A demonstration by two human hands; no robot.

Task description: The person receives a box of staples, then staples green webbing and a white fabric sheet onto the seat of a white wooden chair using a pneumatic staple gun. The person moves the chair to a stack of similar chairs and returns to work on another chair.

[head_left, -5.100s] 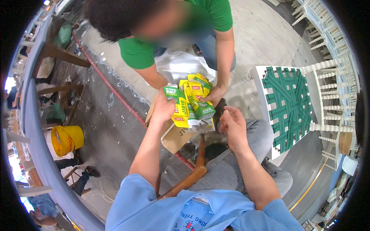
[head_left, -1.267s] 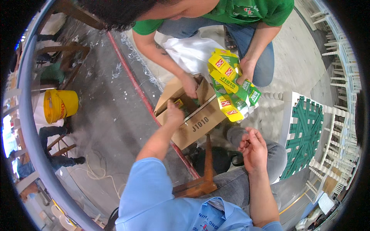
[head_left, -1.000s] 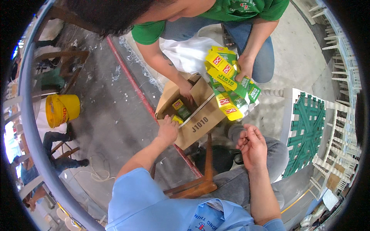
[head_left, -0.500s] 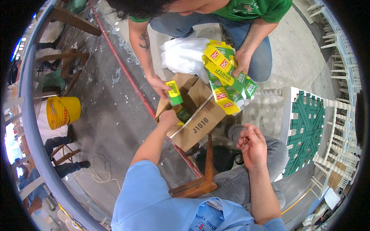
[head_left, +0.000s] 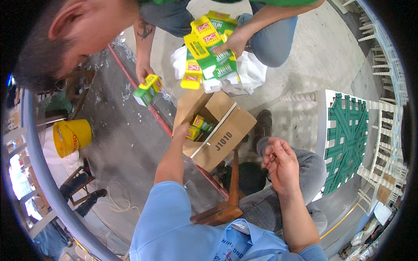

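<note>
An open brown cardboard box (head_left: 226,132) stands tilted on the floor in front of me, with small yellow and green cartons (head_left: 201,124) inside. My left hand (head_left: 181,131) reaches into the box and closes on one of those cartons at its left wall. My right hand (head_left: 280,164) rests above my knee, fingers loosely curled, holding nothing. A person in a green shirt crouches opposite. One of their hands (head_left: 143,71) lifts a yellow and green carton (head_left: 147,89). Their other hand (head_left: 235,42) carries a stack of the same cartons (head_left: 208,50).
A white bag (head_left: 250,71) lies behind the box. A white chair with a green woven seat (head_left: 348,135) stands at the right. A yellow bucket (head_left: 71,137) sits at the left beside a curved grey rail. A wooden chair leg (head_left: 233,191) rises between my knees.
The other person has lifted a carton out of the box and up to the left. My left hand has gone deeper into the box. My right hand has stayed put.
</note>
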